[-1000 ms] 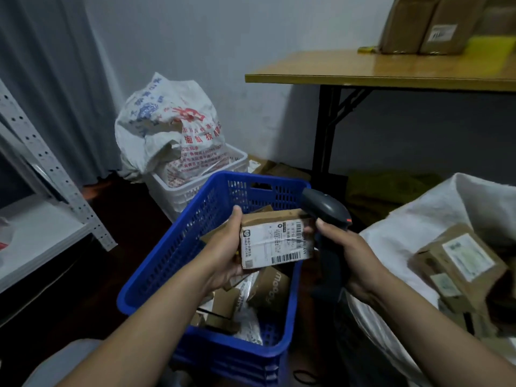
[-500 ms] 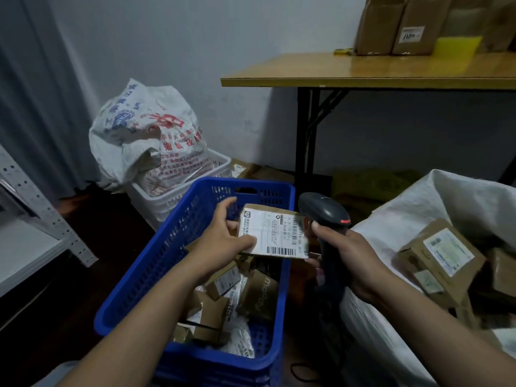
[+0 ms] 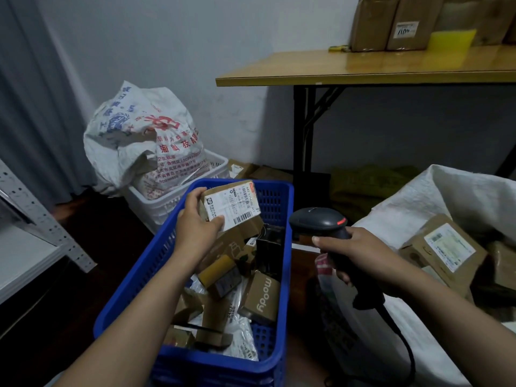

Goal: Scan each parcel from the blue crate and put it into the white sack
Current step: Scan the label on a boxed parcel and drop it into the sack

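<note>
My left hand (image 3: 195, 230) grips a small brown parcel (image 3: 231, 205) with a white barcode label, held tilted above the blue crate (image 3: 282, 275). Several more brown and plastic-wrapped parcels (image 3: 262, 297) lie inside the crate. My right hand (image 3: 360, 252) holds a dark handheld scanner (image 3: 318, 222) by its handle, its head pointing left toward the parcel with a gap between them. The white sack (image 3: 405, 208) stands open at the right with labelled brown boxes (image 3: 444, 250) inside.
A white basket (image 3: 167, 202) holding a printed white bag (image 3: 145, 141) stands behind the crate. A wooden table (image 3: 363, 71) with cardboard boxes (image 3: 391, 23) is at the back right, its black leg (image 3: 301, 135) close to the crate. A grey metal shelf (image 3: 33, 219) is at left.
My left hand has drawn the parcel left and back, away from the scanner, and tilted it. My right hand with the scanner has dropped lower and to the right.
</note>
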